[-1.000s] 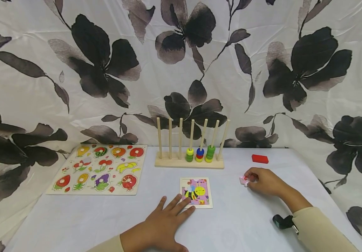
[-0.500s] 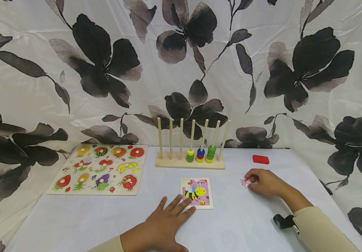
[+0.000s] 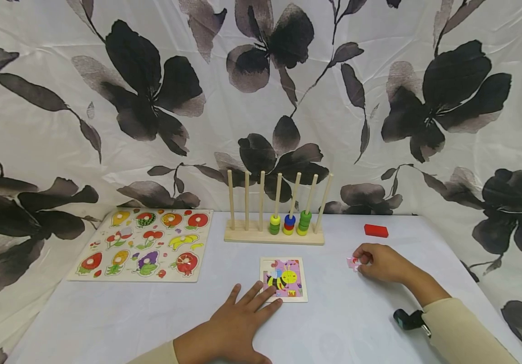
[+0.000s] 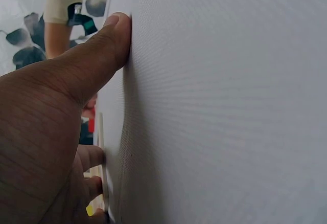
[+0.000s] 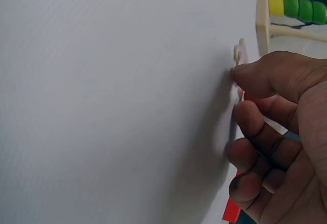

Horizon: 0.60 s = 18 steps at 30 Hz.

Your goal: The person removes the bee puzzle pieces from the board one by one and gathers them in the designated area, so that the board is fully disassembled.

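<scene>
Both hands are busy: the left hand (image 3: 242, 318), fingers spread, is resting on the bee puzzle (image 3: 284, 279) from its eight o'clock side, and the right hand (image 3: 381, 263), around three o'clock of it, is pinching a puzzle piece (image 3: 351, 263). Keeping that pinch light and near the edge should be helping this step. The puzzle piece is showing pink with red and a knobbly outline.
</scene>
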Each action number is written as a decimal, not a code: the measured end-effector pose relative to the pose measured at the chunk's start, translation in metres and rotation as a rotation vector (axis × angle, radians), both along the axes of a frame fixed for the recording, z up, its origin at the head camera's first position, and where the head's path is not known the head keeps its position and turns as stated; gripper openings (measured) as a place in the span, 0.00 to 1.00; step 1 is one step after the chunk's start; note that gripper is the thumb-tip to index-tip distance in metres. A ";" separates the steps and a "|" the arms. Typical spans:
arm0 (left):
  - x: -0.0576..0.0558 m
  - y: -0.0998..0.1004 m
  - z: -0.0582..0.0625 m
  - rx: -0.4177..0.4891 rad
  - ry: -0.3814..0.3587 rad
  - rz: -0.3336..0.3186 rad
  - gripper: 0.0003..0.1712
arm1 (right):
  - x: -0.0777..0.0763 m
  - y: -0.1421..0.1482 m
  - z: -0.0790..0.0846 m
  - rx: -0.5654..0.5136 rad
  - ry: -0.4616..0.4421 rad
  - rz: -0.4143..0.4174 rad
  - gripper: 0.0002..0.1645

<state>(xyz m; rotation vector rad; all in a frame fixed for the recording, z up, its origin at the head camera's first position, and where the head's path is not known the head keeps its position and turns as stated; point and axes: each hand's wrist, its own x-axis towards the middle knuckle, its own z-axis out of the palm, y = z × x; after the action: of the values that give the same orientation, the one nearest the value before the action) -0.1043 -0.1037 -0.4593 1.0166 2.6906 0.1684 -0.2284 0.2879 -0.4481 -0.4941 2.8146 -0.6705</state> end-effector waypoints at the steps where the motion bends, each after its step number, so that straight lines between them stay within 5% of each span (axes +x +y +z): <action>1: 0.000 0.000 0.000 0.000 -0.002 0.001 0.64 | 0.000 -0.002 0.001 0.002 0.012 -0.002 0.14; 18: 0.000 0.001 0.002 -0.003 -0.012 0.013 0.65 | 0.003 -0.088 0.008 0.028 0.051 0.034 0.17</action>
<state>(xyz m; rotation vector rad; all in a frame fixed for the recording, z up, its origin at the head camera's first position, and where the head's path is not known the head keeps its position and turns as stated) -0.1045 -0.1026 -0.4570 0.9943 2.6859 0.1724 -0.2256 0.1997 -0.4404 -0.5611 2.8522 -0.6195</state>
